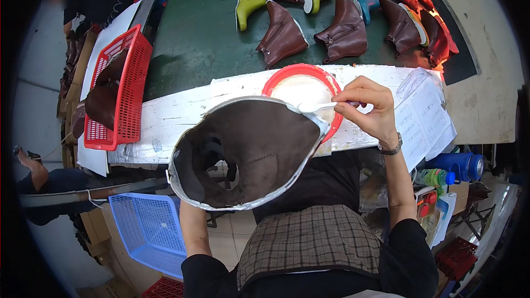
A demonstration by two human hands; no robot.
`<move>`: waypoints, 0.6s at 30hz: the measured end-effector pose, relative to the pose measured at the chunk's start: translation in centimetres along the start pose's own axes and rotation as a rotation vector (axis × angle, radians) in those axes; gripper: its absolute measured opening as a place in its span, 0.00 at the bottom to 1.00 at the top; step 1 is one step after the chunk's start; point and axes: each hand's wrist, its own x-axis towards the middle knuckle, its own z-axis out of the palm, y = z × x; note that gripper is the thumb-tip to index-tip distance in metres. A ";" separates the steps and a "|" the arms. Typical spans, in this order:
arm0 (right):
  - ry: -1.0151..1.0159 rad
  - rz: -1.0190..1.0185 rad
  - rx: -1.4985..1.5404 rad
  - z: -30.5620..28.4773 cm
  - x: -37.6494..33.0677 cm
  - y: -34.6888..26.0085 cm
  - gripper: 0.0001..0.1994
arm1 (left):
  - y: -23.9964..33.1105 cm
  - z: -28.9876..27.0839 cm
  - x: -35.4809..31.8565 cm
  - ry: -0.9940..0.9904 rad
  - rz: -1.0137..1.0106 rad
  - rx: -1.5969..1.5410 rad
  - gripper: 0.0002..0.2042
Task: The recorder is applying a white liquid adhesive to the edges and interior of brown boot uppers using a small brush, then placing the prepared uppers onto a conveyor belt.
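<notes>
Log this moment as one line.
left hand: under boot upper | right hand: brush at upper's edge | red bowl behind

The boot upper (248,152) is held up near the person, in front of the white bench (182,116), with the right hand (367,107) just to its right over the glue bowl (303,85) that sits on the bench. A basket (124,85) stands on the bench's left end with boot pieces in it, and papers (422,118) lie on its right end. Beyond the bench, finished boots (342,33) lie on the conveyor belt (193,38); another basket (146,226) sits low at the near left.
</notes>
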 end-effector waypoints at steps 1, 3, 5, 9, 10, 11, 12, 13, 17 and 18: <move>-0.013 0.019 0.016 0.0 0.0 -0.3 0.07 | -0.1 0.0 -0.1 -0.011 -0.011 -0.015 0.37; -0.011 0.009 0.035 0.7 0.9 -0.5 0.07 | -0.2 0.3 -0.2 -0.034 -0.033 -0.044 0.35; -0.017 -0.075 0.091 1.3 1.9 -0.6 0.07 | 0.1 1.4 -0.1 -0.051 -0.052 -0.066 0.34; -0.024 -0.095 0.103 1.2 3.0 -0.8 0.08 | 0.0 2.8 0.8 -0.088 -0.087 -0.126 0.31; -0.029 -0.098 0.106 1.1 3.2 -1.0 0.08 | 0.0 3.0 0.7 -0.091 -0.098 -0.140 0.30; -0.053 -0.121 0.076 0.8 3.4 -1.2 0.08 | 0.0 3.6 1.3 -0.094 -0.109 -0.155 0.29; -0.077 -0.148 0.052 0.7 3.7 -1.4 0.08 | 0.1 4.4 2.1 -0.093 -0.121 -0.165 0.29; -0.084 -0.151 0.059 0.7 3.9 -1.4 0.08 | 0.1 4.9 3.5 -0.093 -0.135 -0.177 0.28; -0.135 -0.162 0.050 0.4 4.4 -1.0 0.09 | -0.6 4.5 2.7 -0.115 -0.181 -0.243 0.25; -0.158 -0.180 0.049 0.3 4.6 -0.9 0.10 | -0.6 4.8 1.8 -0.121 -0.192 -0.259 0.24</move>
